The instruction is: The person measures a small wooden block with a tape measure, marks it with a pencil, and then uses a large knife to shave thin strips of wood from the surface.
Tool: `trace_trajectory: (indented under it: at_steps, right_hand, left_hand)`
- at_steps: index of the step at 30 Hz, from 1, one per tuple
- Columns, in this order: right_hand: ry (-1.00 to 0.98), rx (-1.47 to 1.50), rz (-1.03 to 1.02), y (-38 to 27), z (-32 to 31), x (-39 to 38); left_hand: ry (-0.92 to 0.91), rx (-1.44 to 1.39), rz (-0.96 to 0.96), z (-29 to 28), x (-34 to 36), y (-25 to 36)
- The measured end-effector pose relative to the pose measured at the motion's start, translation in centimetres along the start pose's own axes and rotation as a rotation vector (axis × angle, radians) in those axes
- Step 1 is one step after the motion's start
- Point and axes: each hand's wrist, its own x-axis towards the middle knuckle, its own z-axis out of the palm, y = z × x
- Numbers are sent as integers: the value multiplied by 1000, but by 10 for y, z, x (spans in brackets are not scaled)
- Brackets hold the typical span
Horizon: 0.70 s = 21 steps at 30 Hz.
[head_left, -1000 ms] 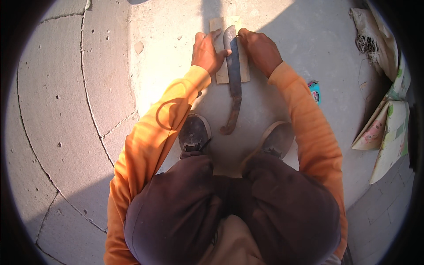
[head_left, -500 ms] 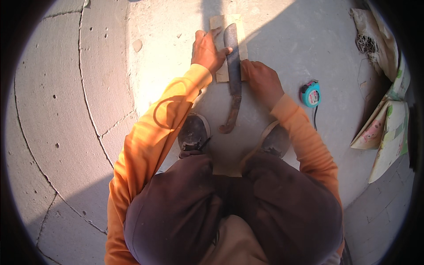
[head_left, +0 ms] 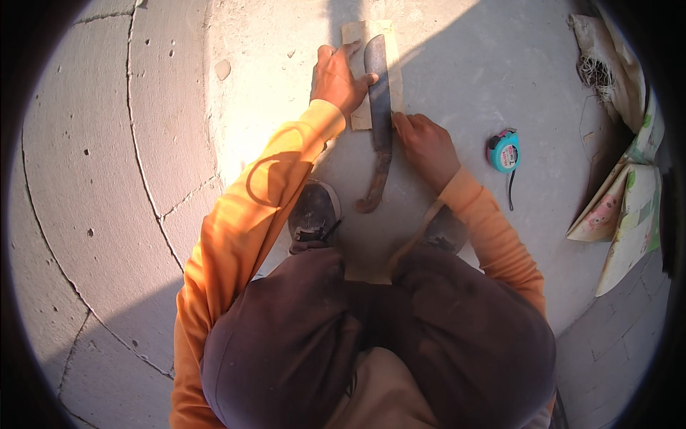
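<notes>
A long dark knife [head_left: 379, 93] lies lengthwise on a narrow wooden board [head_left: 395, 71] on the concrete floor, its curved handle [head_left: 371, 191] pointing back toward me. My left hand [head_left: 339, 79] presses down on the board's left side, thumb against the blade near its tip. My right hand [head_left: 427, 143] rests on the floor at the board's near right corner, fingertips touching the blade's right edge just above the handle. I cannot see any grip around the knife.
I squat with my shoes [head_left: 314, 211] just behind the knife handle. A teal tape measure [head_left: 504, 150] lies on the floor right of my right hand. Printed sacks [head_left: 629, 207] are heaped at the right edge. Cracked concrete slabs [head_left: 107, 179] spread to the left.
My right hand has slid from the board's far right end down along the blade toward the handle, uncovering the tape measure. My left hand and the knife stayed in place.
</notes>
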Motion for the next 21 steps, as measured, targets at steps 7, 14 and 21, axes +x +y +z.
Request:
trace_trajectory:
  at_steps: [7,14,21]
  right_hand:
    - [-21,2,5,-2,4,-10]
    - [-46,19,35,-10,4,-23]
    - [145,493,393,-20,16,-55]
  left_hand:
    - [10,2,8,0,-1,1]
    - [4,1,2,1,0,0]
    - [16,8,13,-1,-1,-3]
